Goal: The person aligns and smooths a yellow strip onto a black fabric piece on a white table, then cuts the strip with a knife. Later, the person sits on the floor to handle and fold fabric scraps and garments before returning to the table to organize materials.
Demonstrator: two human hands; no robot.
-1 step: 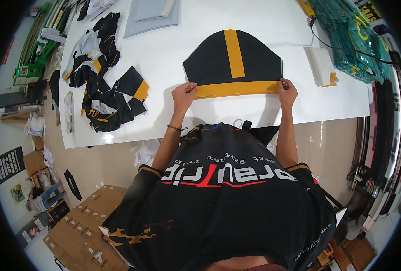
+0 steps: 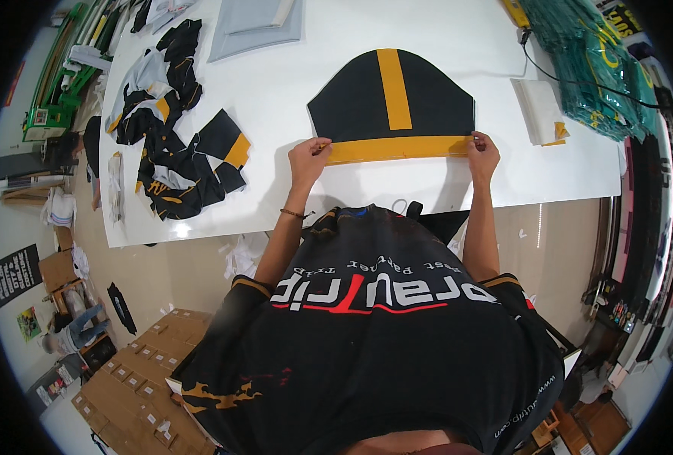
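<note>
A black fabric sleeve panel (image 2: 351, 102) lies flat on the white table, its curved top pointing away from me. A yellow stripe (image 2: 395, 91) runs down its middle, and a wide yellow band (image 2: 401, 149) crosses its near edge. At the band's left end my left hand (image 2: 309, 159) pinches the cloth between thumb and fingers. My right hand (image 2: 483, 157) grips the opposite corner in the same way. The band looks pulled straight between them.
Crumpled black, yellow and grey fabric pieces (image 2: 173, 163) lie to the left. Grey folded sheets (image 2: 257, 34) are at the back. On the right are a pale folded piece (image 2: 537, 114), a cable (image 2: 571, 82) and green plastic-wrapped bundles (image 2: 586, 68). The white table's (image 2: 397, 182) near edge runs below my wrists.
</note>
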